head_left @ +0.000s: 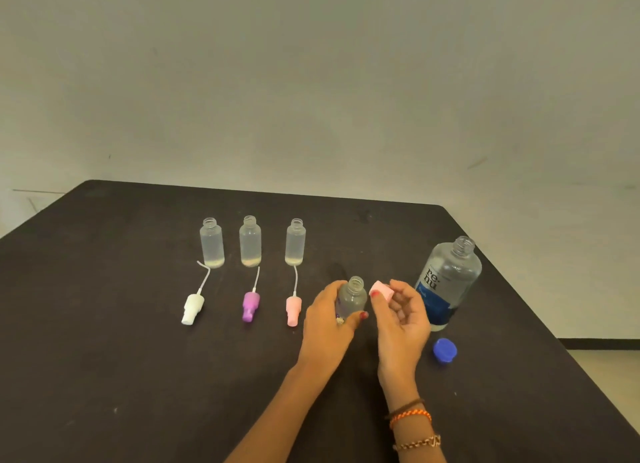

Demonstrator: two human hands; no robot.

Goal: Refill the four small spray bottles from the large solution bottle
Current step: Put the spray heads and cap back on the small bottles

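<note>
Hands at a dark table [138, 358]: the left hand [325, 327] grips an uncapped small clear plastic spray bottle [353, 298], the right hand [401, 319] pinches its pink spray cap [382, 288]; the large clear solution bottle [448, 282] stands open just right.

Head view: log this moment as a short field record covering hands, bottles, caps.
left hand: grips the fourth small bottle, neck open
right hand: pinches a pink cap beside that neck
three small bottles: upright in a row, uncapped, a little liquid in each
spray heads: white, purple, pink, lying in front of them
large solution bottle: upright, uncapped
blue cap: on the table
</note>
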